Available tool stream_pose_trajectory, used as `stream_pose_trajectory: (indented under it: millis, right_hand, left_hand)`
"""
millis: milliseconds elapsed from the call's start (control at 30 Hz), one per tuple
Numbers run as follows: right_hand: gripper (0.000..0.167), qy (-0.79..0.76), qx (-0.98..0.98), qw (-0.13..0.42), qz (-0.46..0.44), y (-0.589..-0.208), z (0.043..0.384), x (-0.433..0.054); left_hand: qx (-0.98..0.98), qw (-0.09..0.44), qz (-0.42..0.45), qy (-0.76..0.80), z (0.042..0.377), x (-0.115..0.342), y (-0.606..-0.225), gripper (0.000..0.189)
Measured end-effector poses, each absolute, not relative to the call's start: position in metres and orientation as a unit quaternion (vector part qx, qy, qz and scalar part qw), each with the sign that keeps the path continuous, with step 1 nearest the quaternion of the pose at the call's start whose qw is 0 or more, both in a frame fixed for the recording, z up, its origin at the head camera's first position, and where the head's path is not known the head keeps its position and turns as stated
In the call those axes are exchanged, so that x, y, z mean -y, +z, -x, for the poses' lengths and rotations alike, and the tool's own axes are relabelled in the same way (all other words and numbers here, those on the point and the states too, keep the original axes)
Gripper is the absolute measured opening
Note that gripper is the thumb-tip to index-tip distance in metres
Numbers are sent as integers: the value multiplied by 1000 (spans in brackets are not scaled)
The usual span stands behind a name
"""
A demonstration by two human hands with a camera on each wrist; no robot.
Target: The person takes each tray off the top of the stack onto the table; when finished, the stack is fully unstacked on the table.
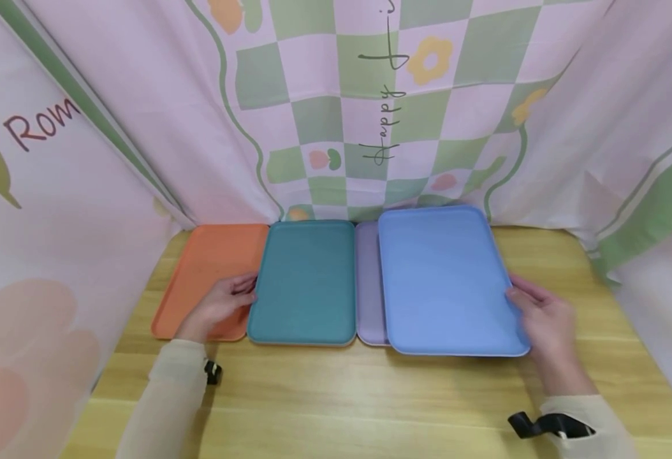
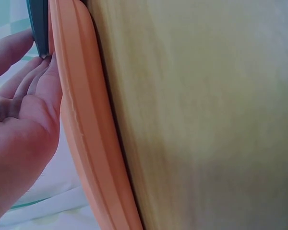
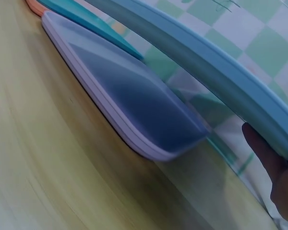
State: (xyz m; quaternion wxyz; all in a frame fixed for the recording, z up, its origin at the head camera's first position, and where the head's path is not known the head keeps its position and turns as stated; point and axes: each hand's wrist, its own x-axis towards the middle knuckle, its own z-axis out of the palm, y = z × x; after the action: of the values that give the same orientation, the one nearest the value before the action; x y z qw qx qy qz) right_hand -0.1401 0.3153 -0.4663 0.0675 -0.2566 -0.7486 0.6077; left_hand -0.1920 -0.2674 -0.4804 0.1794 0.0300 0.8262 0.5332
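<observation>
My right hand [image 1: 551, 331] grips the right edge of a blue rectangular tray [image 1: 447, 280], thumb on top and fingers beneath. The blue tray is raised and overlaps a lilac tray [image 1: 370, 287]; the right wrist view shows a gap between it and the lilac tray [image 3: 120, 91] lying on the table. My left hand [image 1: 218, 309] is at the left edge of a teal tray [image 1: 307, 284], its thumb and fingers around that edge in the left wrist view. A thin orange rim shows under the teal tray. Below the left hand lies an orange tray [image 1: 221, 252].
The trays stand in a row along the back of a wooden table [image 1: 324, 401]. A patterned curtain [image 1: 365, 127] hangs right behind them, and more cloth [image 1: 43, 255] closes off the left side. Black straps [image 1: 554, 425] are on both wrists.
</observation>
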Motion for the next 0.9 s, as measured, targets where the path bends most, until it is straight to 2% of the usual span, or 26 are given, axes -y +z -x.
stream_pose_trajectory:
  millis: [400,667,900]
  right_hand:
    - [38,620,737,42,266,-467,133,-353]
    - [48,593,762,21,258,-467,129,-378]
    - [33,634,731,37,249,-469,127,-396]
  left_hand:
    - [-835,186,-21,518,191,265,-476,62]
    - [-836,191,-22,513,190,265,-475,63]
    - [-832,185,-28,523,192,266,-477,62]
